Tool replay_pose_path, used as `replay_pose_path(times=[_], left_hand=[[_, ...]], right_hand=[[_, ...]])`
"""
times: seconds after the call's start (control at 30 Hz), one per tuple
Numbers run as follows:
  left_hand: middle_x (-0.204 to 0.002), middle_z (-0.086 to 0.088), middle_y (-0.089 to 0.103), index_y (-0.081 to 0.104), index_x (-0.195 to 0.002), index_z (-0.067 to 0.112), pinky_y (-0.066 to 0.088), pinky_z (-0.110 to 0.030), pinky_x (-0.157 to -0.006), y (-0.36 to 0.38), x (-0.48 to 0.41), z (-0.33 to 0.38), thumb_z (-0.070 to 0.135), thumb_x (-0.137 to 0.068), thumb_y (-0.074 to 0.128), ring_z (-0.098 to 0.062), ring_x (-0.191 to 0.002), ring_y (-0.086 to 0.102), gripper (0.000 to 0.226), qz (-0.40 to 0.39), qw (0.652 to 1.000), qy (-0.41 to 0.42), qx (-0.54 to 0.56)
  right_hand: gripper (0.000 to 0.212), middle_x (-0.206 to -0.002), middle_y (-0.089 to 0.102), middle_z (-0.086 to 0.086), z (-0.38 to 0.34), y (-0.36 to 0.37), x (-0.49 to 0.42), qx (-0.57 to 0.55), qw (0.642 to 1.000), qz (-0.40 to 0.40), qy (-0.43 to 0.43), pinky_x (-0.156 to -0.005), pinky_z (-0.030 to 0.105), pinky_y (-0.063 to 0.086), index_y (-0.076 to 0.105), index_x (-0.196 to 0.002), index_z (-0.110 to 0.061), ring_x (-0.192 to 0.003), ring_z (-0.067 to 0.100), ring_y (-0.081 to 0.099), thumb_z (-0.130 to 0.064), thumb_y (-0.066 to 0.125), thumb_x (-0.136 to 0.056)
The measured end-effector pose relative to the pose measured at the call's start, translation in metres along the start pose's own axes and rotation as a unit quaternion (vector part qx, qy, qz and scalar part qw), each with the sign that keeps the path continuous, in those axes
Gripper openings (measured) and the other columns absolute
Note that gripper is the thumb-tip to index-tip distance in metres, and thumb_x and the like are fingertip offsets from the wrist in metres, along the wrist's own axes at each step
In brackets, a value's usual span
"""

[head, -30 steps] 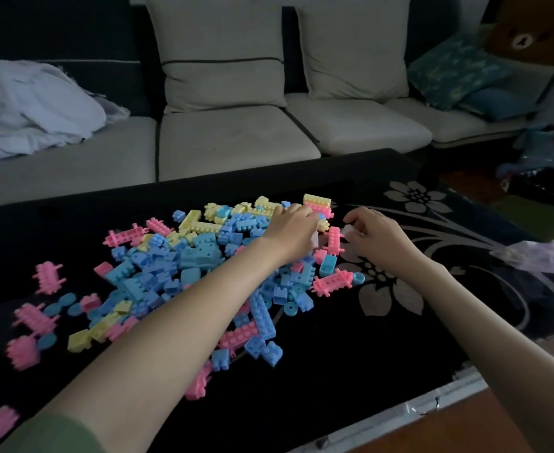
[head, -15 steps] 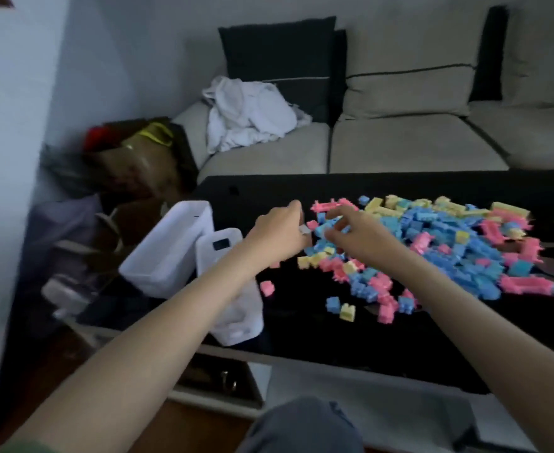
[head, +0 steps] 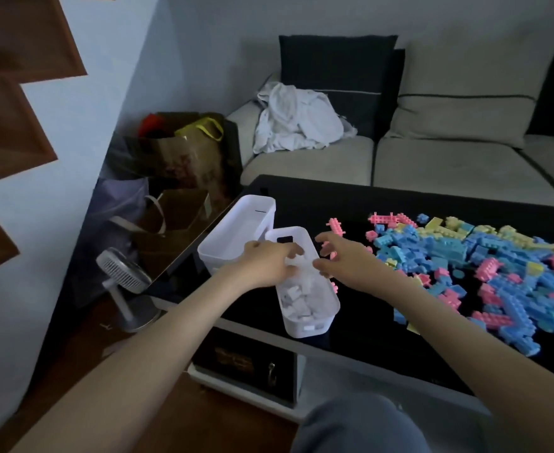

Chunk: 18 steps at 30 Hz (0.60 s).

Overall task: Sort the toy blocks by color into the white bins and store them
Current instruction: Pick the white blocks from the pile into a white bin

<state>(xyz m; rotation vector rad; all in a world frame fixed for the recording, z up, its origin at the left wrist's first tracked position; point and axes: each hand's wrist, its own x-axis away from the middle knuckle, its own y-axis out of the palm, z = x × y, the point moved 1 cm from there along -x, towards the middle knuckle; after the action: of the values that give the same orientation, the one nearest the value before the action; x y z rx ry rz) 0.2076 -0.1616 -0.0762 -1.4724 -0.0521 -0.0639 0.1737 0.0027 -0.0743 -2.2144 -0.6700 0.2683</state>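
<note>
white blocks [head: 297, 302] lie in the near white bin [head: 303, 325] at the left edge of the black table [head: 360, 322]. the left hand [head: 266, 264] hovers over it, fingers curled; grasping or released, i cannot tell. the right hand [head: 344, 258] beside it is spread, holding nothing. pink, blue and yellow blocks [head: 485, 256] heap to the right.

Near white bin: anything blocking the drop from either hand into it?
Nothing visible. The left hand is above the open top of the near white bin, over the white blocks inside. The right hand hovers open beside its right rim. The far bin sits behind, off the opening.
</note>
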Motion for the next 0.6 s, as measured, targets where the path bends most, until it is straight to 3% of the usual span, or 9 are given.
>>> replay_pose_path(times=[0.1, 0.2, 0.27, 0.33, 0.43, 0.53, 0.6], left_hand=[[-0.135, 0.005, 0.051, 0.041, -0.138, 0.034, 0.03, -0.032, -0.089, -0.002, -0.002, -0.009, 0.023, -0.097, 0.04, -0.018, -0.118, 0.049, 0.043, 0.076, 0.996, -0.011, 0.039], [-0.145, -0.002, 0.039, 0.036, -0.14, 0.027, 0.034, -0.04, -0.096, 0.002, -0.007, -0.024, 0.02, -0.094, 0.045, -0.026, -0.126, 0.041, 0.047, 0.122, 0.989, -0.063, 0.054], [-0.148, -0.006, 0.031, 0.03, -0.142, 0.021, 0.035, -0.043, -0.099, 0.007, -0.006, -0.032, 0.021, -0.094, 0.045, -0.03, -0.129, 0.036, 0.051, 0.112, 0.988, -0.1, 0.032], [-0.146, -0.009, 0.03, 0.027, -0.142, 0.015, 0.037, -0.044, -0.099, 0.011, -0.005, -0.038, 0.02, -0.095, 0.045, -0.032, -0.127, 0.038, 0.05, 0.095, 0.986, -0.129, 0.038], [-0.125, -0.014, 0.049, 0.036, -0.128, 0.009, 0.045, -0.042, -0.09, 0.013, -0.001, -0.047, 0.019, -0.097, 0.042, -0.031, -0.11, 0.052, 0.033, 0.067, 0.983, -0.159, 0.057], [-0.107, -0.011, 0.058, 0.045, -0.116, 0.007, 0.045, -0.035, -0.078, 0.012, -0.002, -0.054, 0.02, -0.1, 0.036, -0.028, -0.096, 0.058, 0.023, 0.033, 0.982, -0.182, 0.039], [-0.107, -0.011, 0.06, 0.051, -0.113, 0.005, 0.042, -0.032, -0.076, 0.012, -0.004, -0.054, 0.018, -0.1, 0.036, -0.028, -0.097, 0.058, 0.024, 0.026, 0.981, -0.189, 0.02]], right_hand=[[0.045, -0.101, 0.06, 0.003, 0.005, -0.008, 0.007, 0.062, 0.997, -0.02, 0.041, -0.07, 0.027, 0.05, 0.041, -0.126, -0.018, -0.077, 0.012, 0.059, -0.032, 0.06, -0.088], [0.043, -0.083, 0.066, 0.011, 0.006, -0.007, 0.021, 0.041, 0.972, -0.179, 0.146, -0.053, 0.025, 0.05, 0.036, -0.123, -0.016, -0.056, 0.016, 0.061, -0.035, 0.056, -0.089], [0.034, -0.077, 0.067, 0.017, 0.001, 0.001, 0.028, 0.009, 0.959, -0.236, 0.158, -0.048, 0.024, 0.05, 0.042, -0.122, -0.006, -0.05, 0.019, 0.062, -0.021, 0.046, -0.092], [0.034, -0.073, 0.065, 0.019, -0.004, 0.009, 0.028, -0.017, 0.965, -0.214, 0.147, -0.048, 0.025, 0.05, 0.051, -0.118, -0.002, -0.049, 0.021, 0.062, -0.008, 0.036, -0.087], [0.036, -0.068, 0.065, 0.022, -0.001, 0.02, 0.014, -0.061, 0.976, -0.142, 0.154, -0.047, 0.026, 0.052, 0.057, -0.104, 0.003, -0.049, 0.025, 0.062, 0.001, 0.028, -0.082], [0.019, -0.062, 0.062, 0.017, 0.007, 0.03, -0.01, -0.115, 0.974, -0.07, 0.184, -0.053, 0.03, 0.055, 0.054, -0.085, 0.002, -0.049, 0.025, 0.061, 0.002, 0.034, -0.086], [0.022, -0.064, 0.06, 0.013, 0.01, 0.036, -0.029, -0.128, 0.976, -0.028, 0.175, -0.056, 0.032, 0.056, 0.049, -0.071, -0.007, -0.051, 0.024, 0.06, -0.004, 0.041, -0.091]])
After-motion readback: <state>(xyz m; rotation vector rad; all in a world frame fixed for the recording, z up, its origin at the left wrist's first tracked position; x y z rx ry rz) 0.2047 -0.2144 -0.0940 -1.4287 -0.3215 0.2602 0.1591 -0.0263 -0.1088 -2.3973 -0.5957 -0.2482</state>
